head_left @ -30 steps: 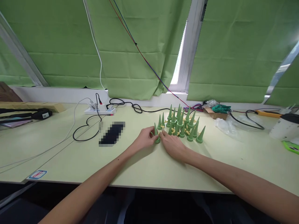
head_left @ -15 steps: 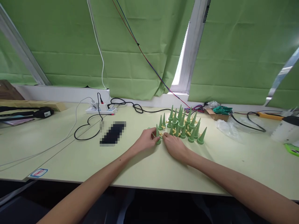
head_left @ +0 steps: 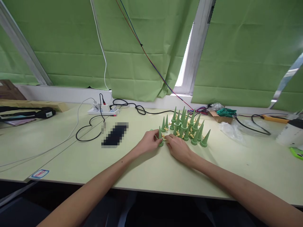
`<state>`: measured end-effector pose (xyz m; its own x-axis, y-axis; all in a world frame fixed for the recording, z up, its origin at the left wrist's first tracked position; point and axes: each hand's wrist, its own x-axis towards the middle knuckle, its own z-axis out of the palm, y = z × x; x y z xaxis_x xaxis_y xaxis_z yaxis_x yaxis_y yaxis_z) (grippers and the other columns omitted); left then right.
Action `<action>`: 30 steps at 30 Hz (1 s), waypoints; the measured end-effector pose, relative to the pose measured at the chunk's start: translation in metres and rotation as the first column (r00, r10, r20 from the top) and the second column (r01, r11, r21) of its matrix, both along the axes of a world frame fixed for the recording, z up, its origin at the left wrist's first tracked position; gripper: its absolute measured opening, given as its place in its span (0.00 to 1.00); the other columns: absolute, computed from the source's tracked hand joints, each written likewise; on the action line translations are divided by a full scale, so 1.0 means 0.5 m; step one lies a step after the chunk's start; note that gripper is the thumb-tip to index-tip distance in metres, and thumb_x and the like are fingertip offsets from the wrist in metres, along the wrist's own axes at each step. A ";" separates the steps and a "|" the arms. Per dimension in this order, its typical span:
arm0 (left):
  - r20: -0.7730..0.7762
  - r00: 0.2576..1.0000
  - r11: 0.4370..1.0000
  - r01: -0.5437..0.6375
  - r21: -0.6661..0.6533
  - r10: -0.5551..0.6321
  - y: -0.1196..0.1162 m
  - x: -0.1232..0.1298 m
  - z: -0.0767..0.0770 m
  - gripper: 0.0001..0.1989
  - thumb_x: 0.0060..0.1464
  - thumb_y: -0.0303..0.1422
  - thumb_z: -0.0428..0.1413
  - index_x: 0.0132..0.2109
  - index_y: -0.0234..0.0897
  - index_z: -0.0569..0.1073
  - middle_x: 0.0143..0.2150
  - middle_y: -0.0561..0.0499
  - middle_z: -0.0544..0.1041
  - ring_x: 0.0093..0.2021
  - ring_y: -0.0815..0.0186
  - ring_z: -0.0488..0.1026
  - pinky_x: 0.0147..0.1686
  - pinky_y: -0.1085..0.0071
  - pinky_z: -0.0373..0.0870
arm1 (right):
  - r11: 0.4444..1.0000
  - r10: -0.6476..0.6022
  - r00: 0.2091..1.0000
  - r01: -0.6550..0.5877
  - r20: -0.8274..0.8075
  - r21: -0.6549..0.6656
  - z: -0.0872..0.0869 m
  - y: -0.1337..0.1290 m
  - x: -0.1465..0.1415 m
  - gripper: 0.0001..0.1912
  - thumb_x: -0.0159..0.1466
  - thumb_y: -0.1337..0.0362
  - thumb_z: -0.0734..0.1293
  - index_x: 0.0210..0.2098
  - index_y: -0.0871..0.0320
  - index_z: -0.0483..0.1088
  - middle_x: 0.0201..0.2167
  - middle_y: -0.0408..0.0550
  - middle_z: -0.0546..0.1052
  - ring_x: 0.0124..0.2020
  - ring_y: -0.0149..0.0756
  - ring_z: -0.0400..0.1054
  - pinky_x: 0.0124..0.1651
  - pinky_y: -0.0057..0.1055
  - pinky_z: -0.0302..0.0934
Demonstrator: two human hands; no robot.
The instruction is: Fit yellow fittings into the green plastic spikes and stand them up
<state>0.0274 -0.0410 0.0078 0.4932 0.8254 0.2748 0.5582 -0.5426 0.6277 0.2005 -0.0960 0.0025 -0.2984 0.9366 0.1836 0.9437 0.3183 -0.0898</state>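
Observation:
My left hand has its fingers closed round an upright green cone standing on the pale table. Just right of it, my right hand pinches a small yellow piece against the side of that cone. Beyond and to the right of my right hand stand several more green cones in a tight cluster, with small yellow pieces among them. Part of another green item shows behind my left hand; its shape is hidden.
A pixelated dark object lies left of my hands. Behind it are a white power strip and black cables. Toward the right are a cardboard box, clear plastic wrap and a white container.
The fingers of my right hand have shifted slightly, and the yellow piece at the cone shows more plainly. My left hand keeps its hold on the cone.

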 end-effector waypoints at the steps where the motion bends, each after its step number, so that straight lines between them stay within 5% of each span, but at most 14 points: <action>1: 0.001 1.000 1.000 0.000 0.002 0.000 0.001 0.000 0.000 0.08 0.53 0.36 0.55 0.34 0.36 0.73 0.32 0.48 0.77 0.31 0.62 0.72 0.31 0.69 0.65 | 1.000 0.001 1.000 -0.001 -0.014 0.004 -0.001 0.000 0.000 0.11 0.70 0.72 0.57 0.48 0.60 0.67 0.47 0.52 0.74 0.39 0.39 0.72 0.34 0.31 0.55; 30: -0.008 0.999 0.996 0.035 -0.082 -0.036 0.007 -0.007 -0.013 0.10 0.59 0.38 0.51 0.40 0.37 0.71 0.37 0.46 0.77 0.34 0.61 0.72 0.34 0.67 0.66 | 0.999 -0.012 0.999 0.010 -0.053 -0.039 -0.004 0.002 0.005 0.15 0.69 0.75 0.55 0.51 0.58 0.64 0.47 0.53 0.70 0.38 0.36 0.69 0.37 0.30 0.56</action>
